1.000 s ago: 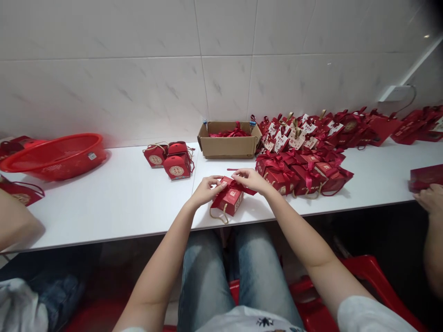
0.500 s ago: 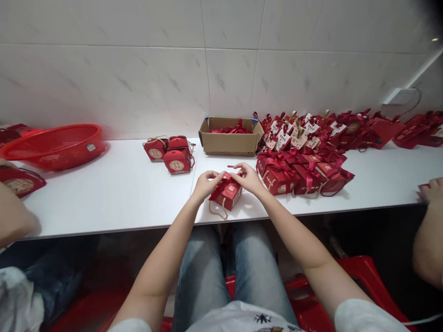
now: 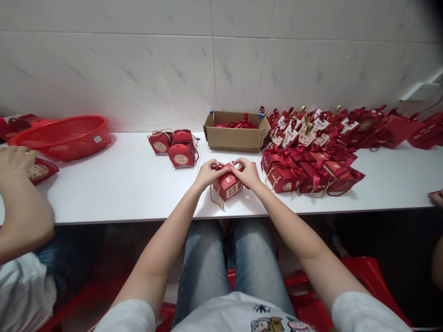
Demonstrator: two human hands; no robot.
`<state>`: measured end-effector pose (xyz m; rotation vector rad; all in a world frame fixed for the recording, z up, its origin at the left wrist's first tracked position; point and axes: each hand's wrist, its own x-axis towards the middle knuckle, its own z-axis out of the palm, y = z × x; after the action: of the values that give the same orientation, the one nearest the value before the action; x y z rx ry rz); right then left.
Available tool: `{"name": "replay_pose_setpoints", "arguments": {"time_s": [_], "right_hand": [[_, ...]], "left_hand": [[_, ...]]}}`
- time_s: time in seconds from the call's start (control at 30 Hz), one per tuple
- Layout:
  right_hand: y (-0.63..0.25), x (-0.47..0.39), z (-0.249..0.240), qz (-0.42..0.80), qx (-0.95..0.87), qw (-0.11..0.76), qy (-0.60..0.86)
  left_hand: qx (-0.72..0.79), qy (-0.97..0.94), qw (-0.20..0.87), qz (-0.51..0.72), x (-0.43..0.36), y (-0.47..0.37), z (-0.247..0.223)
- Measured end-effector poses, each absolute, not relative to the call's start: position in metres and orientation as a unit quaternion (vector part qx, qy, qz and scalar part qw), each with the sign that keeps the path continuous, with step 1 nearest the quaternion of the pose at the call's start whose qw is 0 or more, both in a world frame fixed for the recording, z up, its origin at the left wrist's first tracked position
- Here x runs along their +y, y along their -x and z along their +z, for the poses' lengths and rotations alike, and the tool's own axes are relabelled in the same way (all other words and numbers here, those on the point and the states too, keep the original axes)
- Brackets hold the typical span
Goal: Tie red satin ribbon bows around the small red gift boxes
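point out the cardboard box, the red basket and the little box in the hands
cardboard box point(image 3: 232, 138), head view, front wall
red basket point(image 3: 78, 138), head view, front side wall
little red box point(image 3: 230, 185), head view, top face

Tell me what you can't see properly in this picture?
Head view only:
- Top of the small red box: covered by the left hand and right hand, so the fingers' work is hidden.
- Cardboard box contents: walls hide all but red ribbon.
- White tags: print too small.
- Person at right: cut off by the edge.
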<state>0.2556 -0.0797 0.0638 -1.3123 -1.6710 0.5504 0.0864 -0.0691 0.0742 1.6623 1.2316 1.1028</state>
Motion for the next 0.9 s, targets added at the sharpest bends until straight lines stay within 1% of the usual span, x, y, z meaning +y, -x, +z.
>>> {"name": "replay_pose_setpoints", "arguments": {"time_s": [0.2,0.33,0.53,0.77,0.9], "right_hand": [[-0.25,-0.081,0.055,0.24,-0.659,0.498,0.51],[-0.252,-0.082,0.054,0.247,-0.666,0.493,0.503],[-0.254,-0.082,0.055,0.267,-0.669,0.5,0.481],[-0.256,-0.08,0.052,0.263,-0.673,0.499,0.479],[-0.258,-0.08,0.051,0.268,-0.675,0.496,0.476]], "left_hand": [[0.461,-0.62,0.423,0.474,-0.075,-0.091,0.064],[0.447,-0.608,0.445,0.482,-0.077,-0.092,0.063],[0.465,-0.587,0.439,0.496,-0.075,-0.093,0.061],[0.512,-0.631,0.364,0.456,-0.07,-0.092,0.058],[0.528,-0.632,0.34,0.454,-0.07,-0.092,0.055]]}}
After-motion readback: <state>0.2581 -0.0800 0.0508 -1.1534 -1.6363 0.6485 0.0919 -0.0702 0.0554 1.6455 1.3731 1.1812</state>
